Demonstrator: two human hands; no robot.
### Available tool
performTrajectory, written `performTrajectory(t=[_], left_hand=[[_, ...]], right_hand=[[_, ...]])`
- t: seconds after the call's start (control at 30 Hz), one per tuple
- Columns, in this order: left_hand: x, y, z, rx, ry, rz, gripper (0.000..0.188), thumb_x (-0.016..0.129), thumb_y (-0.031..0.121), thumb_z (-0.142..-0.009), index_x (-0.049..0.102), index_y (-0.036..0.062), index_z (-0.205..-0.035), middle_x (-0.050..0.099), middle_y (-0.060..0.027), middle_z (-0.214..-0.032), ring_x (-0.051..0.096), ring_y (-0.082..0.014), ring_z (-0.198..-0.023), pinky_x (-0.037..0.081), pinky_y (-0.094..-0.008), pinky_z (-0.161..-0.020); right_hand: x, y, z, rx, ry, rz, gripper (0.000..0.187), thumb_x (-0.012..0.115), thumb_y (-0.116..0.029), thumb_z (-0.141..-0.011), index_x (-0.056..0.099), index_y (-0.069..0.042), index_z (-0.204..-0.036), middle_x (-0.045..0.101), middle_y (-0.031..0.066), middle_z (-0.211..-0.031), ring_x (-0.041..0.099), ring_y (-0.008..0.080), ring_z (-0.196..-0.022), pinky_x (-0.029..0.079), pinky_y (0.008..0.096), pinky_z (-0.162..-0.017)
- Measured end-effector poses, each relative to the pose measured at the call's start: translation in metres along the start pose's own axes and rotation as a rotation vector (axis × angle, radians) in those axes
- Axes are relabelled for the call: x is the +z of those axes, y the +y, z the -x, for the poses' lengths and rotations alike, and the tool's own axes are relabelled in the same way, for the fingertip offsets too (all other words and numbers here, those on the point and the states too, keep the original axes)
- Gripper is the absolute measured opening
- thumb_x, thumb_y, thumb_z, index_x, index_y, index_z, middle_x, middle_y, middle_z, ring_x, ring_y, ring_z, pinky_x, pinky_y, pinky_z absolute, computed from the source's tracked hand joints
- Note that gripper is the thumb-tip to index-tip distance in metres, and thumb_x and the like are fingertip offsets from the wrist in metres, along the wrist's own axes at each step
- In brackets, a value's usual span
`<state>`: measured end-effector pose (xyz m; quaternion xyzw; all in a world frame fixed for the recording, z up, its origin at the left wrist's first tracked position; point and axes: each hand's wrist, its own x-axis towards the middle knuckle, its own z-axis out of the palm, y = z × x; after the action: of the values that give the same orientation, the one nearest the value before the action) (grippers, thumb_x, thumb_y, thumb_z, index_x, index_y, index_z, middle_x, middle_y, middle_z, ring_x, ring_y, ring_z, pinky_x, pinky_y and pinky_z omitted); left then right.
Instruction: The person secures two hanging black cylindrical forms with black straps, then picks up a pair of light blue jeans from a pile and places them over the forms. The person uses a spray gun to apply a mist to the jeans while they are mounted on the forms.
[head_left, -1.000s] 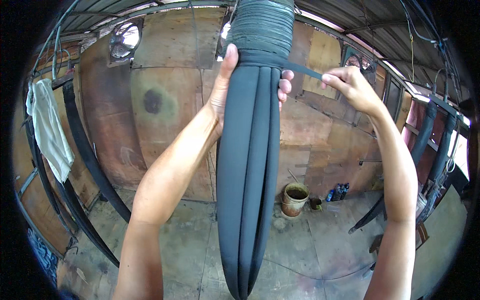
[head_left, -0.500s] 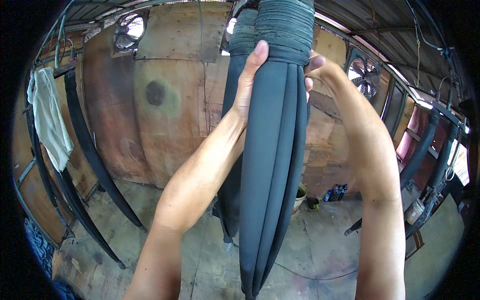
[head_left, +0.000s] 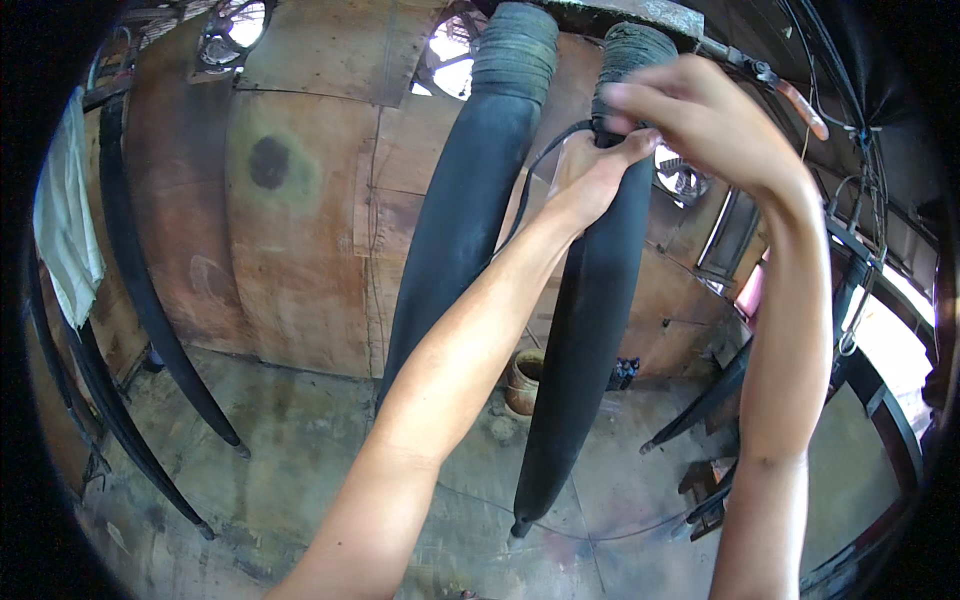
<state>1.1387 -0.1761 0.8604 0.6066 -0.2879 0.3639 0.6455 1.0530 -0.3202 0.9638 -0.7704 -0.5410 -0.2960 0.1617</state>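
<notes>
A long black tapering tube (head_left: 597, 300) hangs before me, its upper end bound with rubbery wrapping (head_left: 636, 52). My left hand (head_left: 595, 178) is closed around this tube just below the wrapping, thumb across its front; the other fingers are mostly hidden. A thin dark strap (head_left: 530, 185) loops down on the left side of that hand. My right hand (head_left: 685, 105) is raised at the wrapping with curled fingers, their tips smeared by motion. Whatever they hold does not show. Left of it hangs a second black tube (head_left: 462, 190) with similar wrapping (head_left: 513, 55).
A metal bar (head_left: 640, 15) with an orange-handled lever (head_left: 800, 110) runs above the tubes. More dark tubes (head_left: 165, 300) hang at the left, beside a white cloth (head_left: 68, 220). A rusty bucket (head_left: 522, 385) stands on the floor behind. Wall fans (head_left: 235, 30) sit high up.
Earlier both hands were around a nearer, pleated black tube. Now the view has shifted, the left hand grips the right-hand tube, and the right hand has come over in front of its wrapping.
</notes>
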Motion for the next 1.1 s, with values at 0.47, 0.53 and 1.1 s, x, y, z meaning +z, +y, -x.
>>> performTrajectory(t=[0.47,0.53,1.1], left_hand=[[0.004,-0.062,-0.031,0.147,0.208,-0.418,0.036,0.071,0.039,-0.086,0.051,0.0098,-0.082,0.049,-0.0019,-0.070,0.048,-0.0183,-0.064,0.047,-0.0361,-0.070],[0.004,-0.078,-0.041,0.189,0.237,-0.428,0.037,0.073,0.040,-0.083,0.055,0.0102,-0.096,0.058,-0.0066,-0.080,0.057,-0.0225,-0.074,0.050,-0.0383,-0.074],[0.000,-0.017,-0.014,0.174,0.578,-0.498,0.068,0.079,0.043,-0.072,0.057,-0.0052,-0.115,0.065,-0.0264,-0.115,0.063,-0.0404,-0.110,0.049,-0.0454,-0.093]], right_hand=[[0.055,-0.025,-0.075,0.169,-0.418,0.604,0.037,0.051,-0.019,-0.088,0.070,0.011,-0.079,0.068,0.0221,-0.068,0.071,0.0311,-0.062,0.060,0.0382,-0.065],[0.056,-0.021,-0.068,0.187,-0.304,0.509,0.033,0.053,-0.014,-0.082,0.069,0.013,-0.075,0.070,0.0264,-0.079,0.072,0.0346,-0.069,0.061,0.0386,-0.070],[0.029,-0.011,-0.045,0.917,-0.163,-0.540,0.012,0.040,-0.011,-0.099,0.050,-0.005,-0.102,0.056,0.0033,-0.084,0.056,0.0134,-0.059,0.056,0.0282,-0.055]])
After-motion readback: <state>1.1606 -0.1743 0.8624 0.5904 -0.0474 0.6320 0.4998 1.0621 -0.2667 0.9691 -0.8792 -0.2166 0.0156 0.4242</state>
